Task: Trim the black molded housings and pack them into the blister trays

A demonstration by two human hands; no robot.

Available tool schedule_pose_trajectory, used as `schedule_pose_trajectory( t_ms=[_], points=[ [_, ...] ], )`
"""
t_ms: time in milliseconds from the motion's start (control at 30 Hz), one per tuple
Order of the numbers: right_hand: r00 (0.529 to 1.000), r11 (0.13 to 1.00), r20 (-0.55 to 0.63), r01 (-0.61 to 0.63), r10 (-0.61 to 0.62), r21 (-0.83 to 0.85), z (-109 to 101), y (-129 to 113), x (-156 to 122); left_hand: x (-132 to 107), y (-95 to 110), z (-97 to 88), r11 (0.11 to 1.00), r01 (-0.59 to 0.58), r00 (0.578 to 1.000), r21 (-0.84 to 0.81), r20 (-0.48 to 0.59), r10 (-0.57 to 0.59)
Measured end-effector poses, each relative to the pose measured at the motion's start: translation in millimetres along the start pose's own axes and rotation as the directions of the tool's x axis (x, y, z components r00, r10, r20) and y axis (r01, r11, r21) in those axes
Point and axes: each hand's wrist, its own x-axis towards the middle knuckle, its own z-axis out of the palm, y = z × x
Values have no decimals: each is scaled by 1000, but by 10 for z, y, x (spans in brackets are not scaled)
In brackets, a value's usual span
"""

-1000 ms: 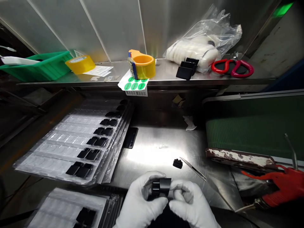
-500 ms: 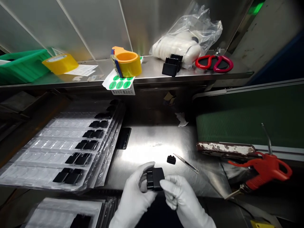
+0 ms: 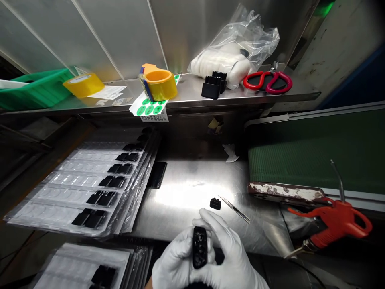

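Both my hands wear white gloves and meet at the bottom centre. My left hand [image 3: 174,263] and my right hand [image 3: 228,253] are both closed on a small black plastic part [image 3: 199,247], held upright with its open, ribbed end facing me. Just beyond it on the steel table [image 3: 186,192] lie a smaller black piece [image 3: 215,204] and thin metal tweezers [image 3: 234,208]. To the left, clear blister trays [image 3: 60,192] hold rows of similar black parts [image 3: 102,198].
A red air gun [image 3: 333,222] lies at the right beside a green conveyor belt [image 3: 315,156]. The upper shelf carries tape rolls [image 3: 159,84], green stickers [image 3: 148,109], two black parts [image 3: 213,85], a plastic bag [image 3: 237,56], red scissors [image 3: 267,81] and a green bin [image 3: 36,88].
The black part has been turned in my hands from lying sideways to standing on end, its open face now toward me. My hands have drawn closer to me.
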Motion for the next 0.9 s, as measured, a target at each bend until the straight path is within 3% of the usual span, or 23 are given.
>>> schedule_pose_trajectory(
  t_ms=[200,400,500,633,700,767,800,900],
  points=[
    [996,986,50,-80,74,149,-114,67,-67,50,-242,107,996,-46,999,-80,-6,45],
    [961,963,192,-229,200,142,-111,121,-172,-56,-436,92,979,-177,967,-105,-202,153],
    [931,952,301,-264,208,157,-19,144,-195,-183,-507,84,970,-240,924,-45,-315,214],
    [913,952,401,-184,73,246,168,247,-181,-365,-546,35,936,-338,832,94,-434,344],
    [833,960,550,-200,62,194,227,345,-125,-452,-513,-65,926,-316,790,208,-483,378],
    [739,938,637,-340,219,73,220,481,-46,-546,-442,-223,922,-272,761,277,-524,382],
    [714,898,608,-440,348,2,188,564,-9,-597,-398,-317,921,-258,748,291,-544,381],
    [678,735,297,-658,673,-165,30,853,46,-770,-273,-613,900,-194,663,390,-624,413]
  ],
)
